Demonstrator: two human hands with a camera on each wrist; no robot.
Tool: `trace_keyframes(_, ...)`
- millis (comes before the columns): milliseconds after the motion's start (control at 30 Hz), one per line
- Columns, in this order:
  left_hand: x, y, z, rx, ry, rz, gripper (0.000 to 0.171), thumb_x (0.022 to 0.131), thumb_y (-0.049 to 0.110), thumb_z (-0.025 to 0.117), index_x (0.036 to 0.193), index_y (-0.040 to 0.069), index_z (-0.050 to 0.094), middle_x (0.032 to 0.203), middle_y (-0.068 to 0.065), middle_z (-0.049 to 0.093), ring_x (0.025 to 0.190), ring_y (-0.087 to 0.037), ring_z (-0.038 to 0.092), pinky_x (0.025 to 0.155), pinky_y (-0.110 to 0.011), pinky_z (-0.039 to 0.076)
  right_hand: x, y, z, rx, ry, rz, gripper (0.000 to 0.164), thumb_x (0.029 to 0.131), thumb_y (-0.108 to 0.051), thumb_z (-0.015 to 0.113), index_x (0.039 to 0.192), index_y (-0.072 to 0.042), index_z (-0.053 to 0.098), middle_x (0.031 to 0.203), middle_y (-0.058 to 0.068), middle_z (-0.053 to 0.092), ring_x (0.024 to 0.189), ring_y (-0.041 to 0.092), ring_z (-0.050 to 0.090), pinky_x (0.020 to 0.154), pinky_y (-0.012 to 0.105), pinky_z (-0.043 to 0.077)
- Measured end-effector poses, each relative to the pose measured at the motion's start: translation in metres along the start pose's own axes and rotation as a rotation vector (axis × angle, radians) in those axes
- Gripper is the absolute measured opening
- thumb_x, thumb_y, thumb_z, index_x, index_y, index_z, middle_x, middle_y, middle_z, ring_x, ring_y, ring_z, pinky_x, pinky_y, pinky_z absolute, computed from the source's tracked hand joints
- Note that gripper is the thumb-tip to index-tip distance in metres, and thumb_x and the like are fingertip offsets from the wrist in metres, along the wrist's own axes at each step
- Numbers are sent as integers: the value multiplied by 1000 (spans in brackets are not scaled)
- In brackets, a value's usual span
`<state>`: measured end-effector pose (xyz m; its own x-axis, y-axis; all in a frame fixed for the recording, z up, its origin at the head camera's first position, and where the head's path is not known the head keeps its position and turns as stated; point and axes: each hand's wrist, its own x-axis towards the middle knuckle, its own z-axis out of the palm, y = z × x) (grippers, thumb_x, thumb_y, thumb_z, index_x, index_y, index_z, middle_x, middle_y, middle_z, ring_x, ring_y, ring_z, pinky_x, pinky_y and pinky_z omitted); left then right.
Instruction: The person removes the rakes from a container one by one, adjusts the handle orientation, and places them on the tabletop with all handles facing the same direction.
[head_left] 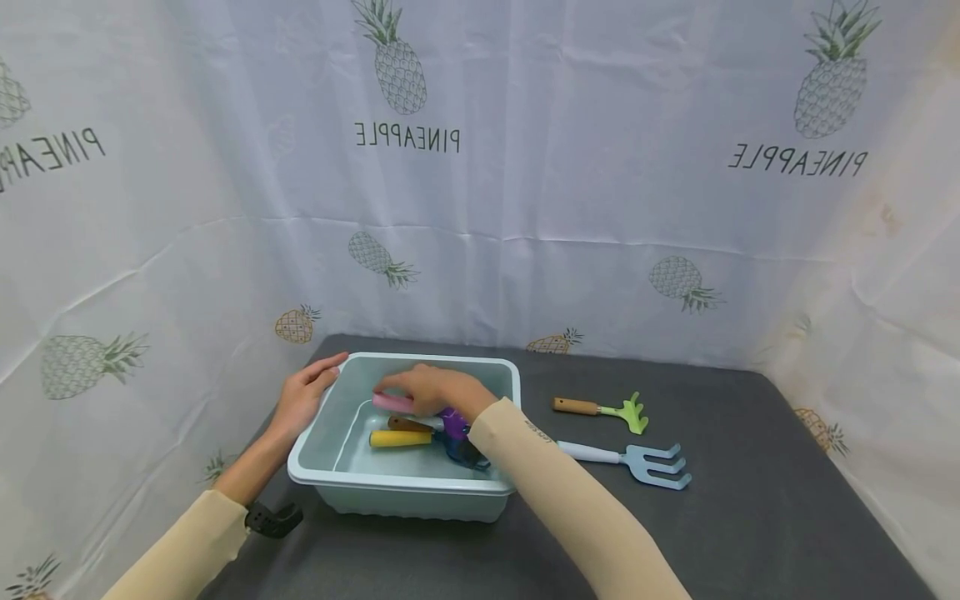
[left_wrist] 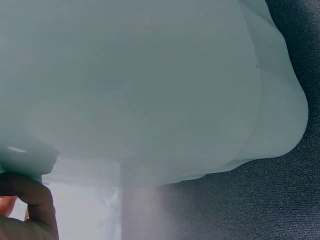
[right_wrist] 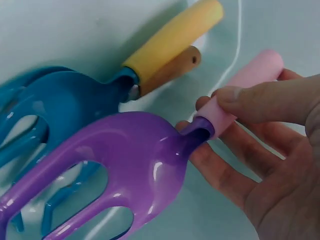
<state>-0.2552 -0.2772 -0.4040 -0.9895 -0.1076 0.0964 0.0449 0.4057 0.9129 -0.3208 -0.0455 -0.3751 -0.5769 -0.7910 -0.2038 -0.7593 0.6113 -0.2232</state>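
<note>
Left hand at the tub's far left corner, fingers bent round the lip; the wrist view shows one crooked finger there. Likely a steadying grip, keeping the tub from sliding while the other arm reaches in.

Right hand inside the tub, thumb on top of the pink handle, fingers under and behind: a pinch on the purple fork. The hold sits close to the neck, probably for better control of the broad head. Fork's head overlaps the blue fork in the wrist view; whether they touch, I cannot tell.

Also in the tub: the blue fork's yellow handle, with a wooden handle partly beneath it. Handles point the same way, perhaps so the tools nest. The heads crowd together; which one belongs to the wooden handle is unclear.

On the dark table, right of the tub: small green rake, and nearer, a pale blue fork, its handle reaching the sleeve. That forearm crosses the tub's right wall, hiding its near corner. Pineapple-print cloth closes off the back.
</note>
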Motion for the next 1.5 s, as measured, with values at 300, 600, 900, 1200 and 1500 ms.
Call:
trace_keyframes(300,0,-1,-1,-19,-4,12,49,110,35,48,154,12,50,159,-13,48,99,22,53,82,-10,50,-10,-10,-17,-7,5,-60,56,103,-20,63,154,-34,48,128,-4,67,95,14,59,88,27,52)
trace_keyframes(600,-1,0,-1,-13,3,5,49,110,36,48,153,12,51,159,-12,49,100,23,52,83,-9,49,-28,-15,-39,13,17,-22,75,95,0,66,154,-41,46,112,0,65,96,16,58,76,24,54)
trace_keyframes(900,-2,2,-1,-41,-1,-1,50,110,36,49,154,11,51,159,-14,48,99,22,54,82,-10,50,-49,-22,-60,10,6,-56,83,92,6,65,156,-40,43,131,2,66,105,17,61,80,25,58)
trace_keyframes(1200,-4,4,-1,-25,25,7,49,109,34,51,151,9,54,158,-16,48,99,22,53,82,-9,49,-66,-33,-85,-25,19,-64,84,89,8,67,155,-38,45,139,3,63,114,20,62,82,26,59)
trace_keyframes(1500,-3,3,0,-17,27,2,49,109,35,51,151,10,54,158,-15,48,99,22,52,83,-8,48,-85,-32,-103,-51,14,-56,87,87,12,64,155,-39,45,130,2,65,104,19,60,74,23,56)
